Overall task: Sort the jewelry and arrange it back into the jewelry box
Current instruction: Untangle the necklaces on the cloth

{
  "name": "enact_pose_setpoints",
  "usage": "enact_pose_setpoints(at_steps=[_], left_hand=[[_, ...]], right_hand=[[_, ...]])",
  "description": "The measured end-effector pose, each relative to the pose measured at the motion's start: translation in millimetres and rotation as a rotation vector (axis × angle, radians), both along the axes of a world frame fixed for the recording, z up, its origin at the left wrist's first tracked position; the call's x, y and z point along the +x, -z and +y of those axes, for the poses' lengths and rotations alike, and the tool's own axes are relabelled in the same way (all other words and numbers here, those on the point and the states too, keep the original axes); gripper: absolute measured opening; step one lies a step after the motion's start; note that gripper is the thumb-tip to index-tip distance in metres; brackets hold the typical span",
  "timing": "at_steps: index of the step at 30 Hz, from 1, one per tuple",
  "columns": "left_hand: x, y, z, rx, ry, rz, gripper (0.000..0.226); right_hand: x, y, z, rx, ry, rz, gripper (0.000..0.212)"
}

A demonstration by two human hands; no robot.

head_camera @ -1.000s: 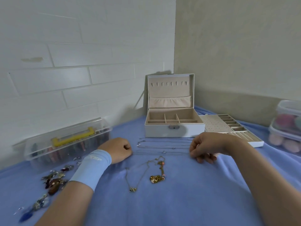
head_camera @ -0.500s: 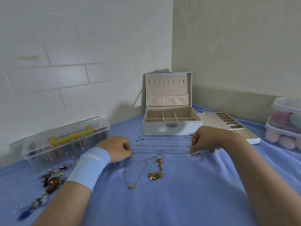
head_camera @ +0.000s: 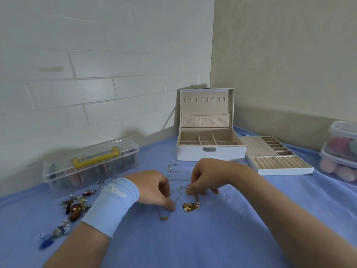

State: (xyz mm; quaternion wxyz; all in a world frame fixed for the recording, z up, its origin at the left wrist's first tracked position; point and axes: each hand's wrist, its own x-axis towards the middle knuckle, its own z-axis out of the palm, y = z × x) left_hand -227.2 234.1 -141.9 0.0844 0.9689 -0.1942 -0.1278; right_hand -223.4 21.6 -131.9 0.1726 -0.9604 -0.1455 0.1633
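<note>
The right grip [head_camera: 210, 175] pinches a thin chain [head_camera: 179, 188] between thumb and fingertips, low over the blue cloth [head_camera: 212, 238]. The left grip [head_camera: 152, 188], above a blue wristband [head_camera: 114, 204], curls its fingers down onto the same chain's lower run; blur hides whether it pinches or only presses. A gold necklace [head_camera: 190, 206] lies bunched just beside both. Silver chains [head_camera: 173, 169] lie stretched out behind them, in front of the open box [head_camera: 210, 153], with its tray [head_camera: 278, 163] just beside it on the right. Earrings [head_camera: 75, 207] are scattered at left, near a clear case [head_camera: 90, 165].
</note>
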Motion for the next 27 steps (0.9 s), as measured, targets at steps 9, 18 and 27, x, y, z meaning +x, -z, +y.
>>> enact_pose_setpoints(at_steps=[9, 18, 27], left_hand=[[-17, 2, -8, 0.080, 0.007, -0.031, 0.035], [-10, -6, 12, 0.227, -0.055, -0.149, 0.017], [-22, 15, -29, -0.218, 0.183, -0.039, 0.019]], right_hand=[[-12, -4, 6, -0.129, 0.019, 0.169, 0.040], [-24, -1, 8, -0.044, -0.082, 0.074, 0.023], [-19, -8, -3, -0.138, -0.077, 0.160, 0.020]])
